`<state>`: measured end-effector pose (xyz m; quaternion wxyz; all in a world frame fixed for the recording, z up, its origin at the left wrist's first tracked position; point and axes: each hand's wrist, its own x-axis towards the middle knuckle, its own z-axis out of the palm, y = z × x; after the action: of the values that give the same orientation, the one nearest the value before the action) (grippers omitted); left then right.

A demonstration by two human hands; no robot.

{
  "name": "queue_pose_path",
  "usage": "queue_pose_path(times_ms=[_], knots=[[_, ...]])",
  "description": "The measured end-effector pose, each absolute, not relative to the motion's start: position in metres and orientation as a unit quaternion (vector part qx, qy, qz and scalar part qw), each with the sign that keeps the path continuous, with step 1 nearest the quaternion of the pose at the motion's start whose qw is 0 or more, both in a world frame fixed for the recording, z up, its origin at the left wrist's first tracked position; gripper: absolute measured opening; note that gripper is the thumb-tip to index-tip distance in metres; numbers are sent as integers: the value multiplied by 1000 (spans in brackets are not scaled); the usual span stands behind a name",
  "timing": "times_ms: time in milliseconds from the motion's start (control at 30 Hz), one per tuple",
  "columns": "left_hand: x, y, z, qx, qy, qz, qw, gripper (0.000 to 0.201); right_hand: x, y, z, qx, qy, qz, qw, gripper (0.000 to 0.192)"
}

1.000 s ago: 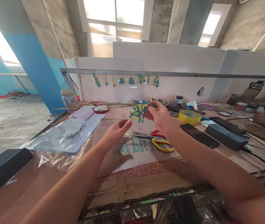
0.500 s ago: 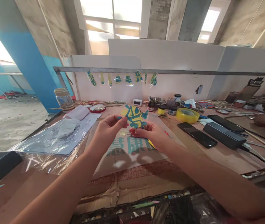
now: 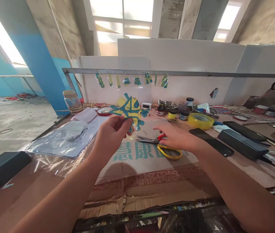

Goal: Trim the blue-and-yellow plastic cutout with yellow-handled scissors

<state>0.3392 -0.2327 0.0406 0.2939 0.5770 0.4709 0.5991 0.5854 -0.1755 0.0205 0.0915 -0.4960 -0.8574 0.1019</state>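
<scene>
A blue-and-yellow painted cut-out point(image 3: 130, 111) with a jagged outline is pinched between the thumb and fingers of my left hand point(image 3: 115, 129), raised above the work surface. Below and to its right lie scissors point(image 3: 169, 151) with red and yellow handles, blades pointing left. Over their red handle loop is my right hand point(image 3: 176, 136), with the index finger stretched out and the thumb lower. Whether it touches the handle I cannot tell. Under the scissors is a translucent sheet point(image 3: 118, 173) showing large teal characters.
Several painted pieces point(image 3: 137, 81) hang from a metal rail point(image 3: 188, 73) at the back. Paint jars point(image 3: 172, 113), a tape roll point(image 3: 200, 121), a phone point(image 3: 212, 142) and a black box point(image 3: 242, 145) sit to the right. At left are plastic-covered drawings point(image 3: 62, 145) and a glass jar point(image 3: 72, 103).
My right hand has let go of the cut-out and moved right, over the scissors, which now show more fully. My left hand has raised the cut-out slightly. The view has shifted a little left.
</scene>
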Motion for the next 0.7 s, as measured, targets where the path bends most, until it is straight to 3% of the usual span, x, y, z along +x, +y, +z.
queue_pose_path(times_ms=[67,133,300,500,700], knots=[[337,-234,44,574,465,605,297,28,592,-170,17,-495,-862,110,-8,64],[335,-233,45,568,461,612,302,29,594,-167,13,-484,-865,122,-55,64],[330,-230,46,558,420,638,324,32,592,-163,9,-467,-875,116,-46,60],[328,-229,49,534,406,647,363,36,584,-167,20,-479,-847,210,96,39],[327,-227,49,557,395,645,344,35,561,-189,14,-377,-757,434,311,66]])
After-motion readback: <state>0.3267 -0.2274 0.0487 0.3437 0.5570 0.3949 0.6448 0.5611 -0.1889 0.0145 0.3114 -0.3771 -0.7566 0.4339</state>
